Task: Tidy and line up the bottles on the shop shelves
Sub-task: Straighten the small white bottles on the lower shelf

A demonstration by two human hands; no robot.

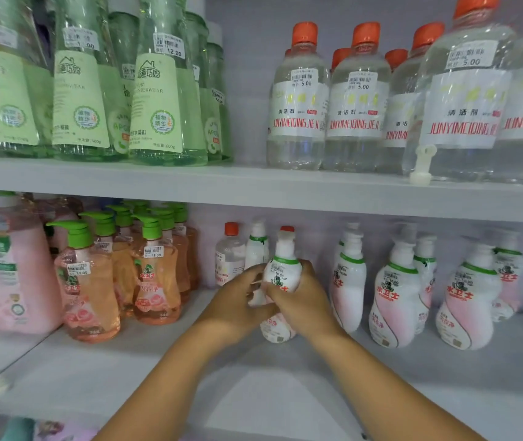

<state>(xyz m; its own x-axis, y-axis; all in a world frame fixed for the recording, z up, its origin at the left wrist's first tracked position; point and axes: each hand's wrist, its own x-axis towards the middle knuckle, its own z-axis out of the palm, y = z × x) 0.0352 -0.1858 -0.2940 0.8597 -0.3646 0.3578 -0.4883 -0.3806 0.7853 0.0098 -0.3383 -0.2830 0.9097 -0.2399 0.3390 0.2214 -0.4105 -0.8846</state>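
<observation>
A white and pink pump bottle (pixel 282 272) stands on the lower shelf (pixel 158 361) in the middle. My left hand (pixel 237 303) and my right hand (pixel 301 300) both grip its body from either side. Behind it stand another white pump bottle (pixel 257 246) and a small clear bottle with an orange cap (pixel 230 253). To the right stand several matching white and pink pump bottles (pixel 396 297). Orange pump bottles with green pumps (pixel 155 275) stand in rows to the left.
Large pink bottles (pixel 15 272) fill the far left of the lower shelf. On the upper shelf (pixel 253 186) stand green bottles (pixel 164 100) at left and clear orange-capped bottles (pixel 358 100) at right. A loose white pump head (pixel 421 167) sits at that shelf's edge.
</observation>
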